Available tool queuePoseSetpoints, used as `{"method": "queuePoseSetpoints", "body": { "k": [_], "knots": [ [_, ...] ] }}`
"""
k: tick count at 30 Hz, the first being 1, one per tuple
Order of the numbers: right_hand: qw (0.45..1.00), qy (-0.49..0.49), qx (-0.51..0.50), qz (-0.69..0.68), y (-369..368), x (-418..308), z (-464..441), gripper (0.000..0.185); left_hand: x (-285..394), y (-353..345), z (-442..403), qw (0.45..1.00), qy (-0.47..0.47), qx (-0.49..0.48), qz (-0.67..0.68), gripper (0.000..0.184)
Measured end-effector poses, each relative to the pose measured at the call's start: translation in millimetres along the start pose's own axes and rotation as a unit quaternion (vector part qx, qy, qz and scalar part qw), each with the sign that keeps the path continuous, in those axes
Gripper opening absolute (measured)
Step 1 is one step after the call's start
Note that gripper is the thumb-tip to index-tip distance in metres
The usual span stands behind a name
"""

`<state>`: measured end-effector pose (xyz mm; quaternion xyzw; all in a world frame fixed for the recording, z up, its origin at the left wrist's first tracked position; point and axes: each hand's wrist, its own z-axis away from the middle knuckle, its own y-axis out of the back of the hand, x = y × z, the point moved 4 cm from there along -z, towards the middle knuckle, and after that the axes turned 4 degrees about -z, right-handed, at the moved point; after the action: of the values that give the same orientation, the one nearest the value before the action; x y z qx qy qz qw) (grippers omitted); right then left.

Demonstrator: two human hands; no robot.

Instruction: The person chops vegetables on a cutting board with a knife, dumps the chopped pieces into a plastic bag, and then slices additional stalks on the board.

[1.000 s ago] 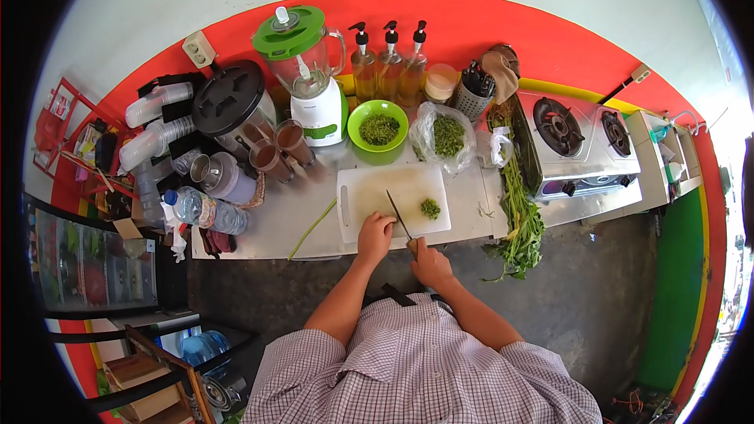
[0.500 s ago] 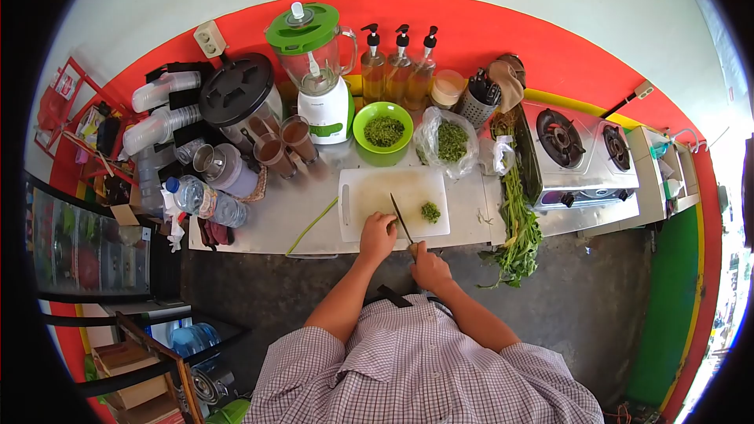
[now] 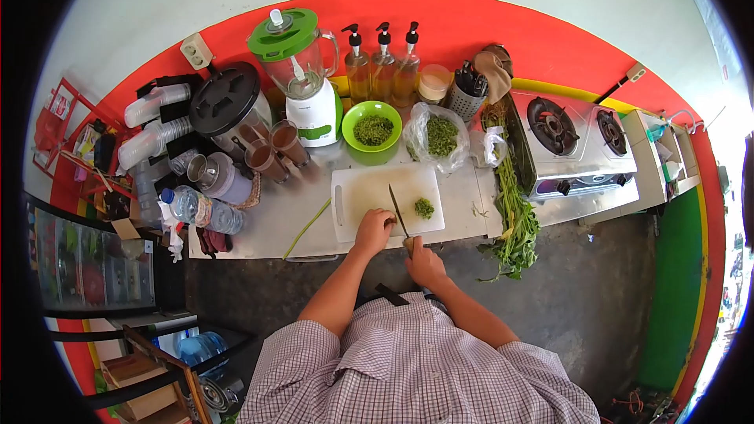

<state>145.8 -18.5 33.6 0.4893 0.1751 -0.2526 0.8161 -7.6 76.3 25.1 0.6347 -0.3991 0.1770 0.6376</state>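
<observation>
In the head view, my right hand point(image 3: 426, 266) is closed round the wooden handle of a kitchen knife point(image 3: 398, 210). Its dark blade points away from me over the white cutting board point(image 3: 357, 184). Just left of the blade, my left hand point(image 3: 375, 229) rests at the board's near edge with curled fingers; whatever they hold is hidden. A small heap of chopped greens point(image 3: 424, 207) lies on the board, right of the knife. One long green stalk point(image 3: 307, 228) lies on the counter to the left of the board.
Behind the board stand a green bowl point(image 3: 376, 155) and a plastic bag point(image 3: 449, 159), both holding chopped greens. Leafy stalks point(image 3: 515, 224) hang over the counter edge, beside a gas stove point(image 3: 581, 141). A blender point(image 3: 312, 110), pump bottles point(image 3: 382, 71) and a water bottle point(image 3: 206, 210) are also there.
The view has shifted slightly, so the counter things appear a little further left. Both hands and the knife keep nearly the same place over the board.
</observation>
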Motion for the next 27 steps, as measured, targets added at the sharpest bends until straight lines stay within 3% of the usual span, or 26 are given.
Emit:
{"method": "queuePoseSetpoints", "body": {
  "k": [5, 13, 19, 27],
  "knots": [
    [1.0, 0.003, -0.002, 0.028, -5.0, -1.1, 0.6, 0.055, -9.3, -9.0, -5.6, 0.997, 0.059, -0.009, 0.051, 0.014],
    [0.996, -0.033, -0.039, 0.067, -15.0, 1.6, 1.0, 0.049, 9.5, -5.0, 5.4, 0.996, 0.022, 0.036, -0.083, 0.013],
    [0.993, -0.022, -0.049, 0.109, 4.6, -15.2, 1.8, 0.061, 12.4, -13.5, 17.9, 0.986, -0.015, 0.126, -0.107, 0.012],
    [0.991, -0.03, -0.072, 0.11, 4.9, -16.1, -5.0, 0.058, 12.4, -15.0, 24.8, 0.986, -0.016, 0.134, -0.099, 0.013]
  ]
}}
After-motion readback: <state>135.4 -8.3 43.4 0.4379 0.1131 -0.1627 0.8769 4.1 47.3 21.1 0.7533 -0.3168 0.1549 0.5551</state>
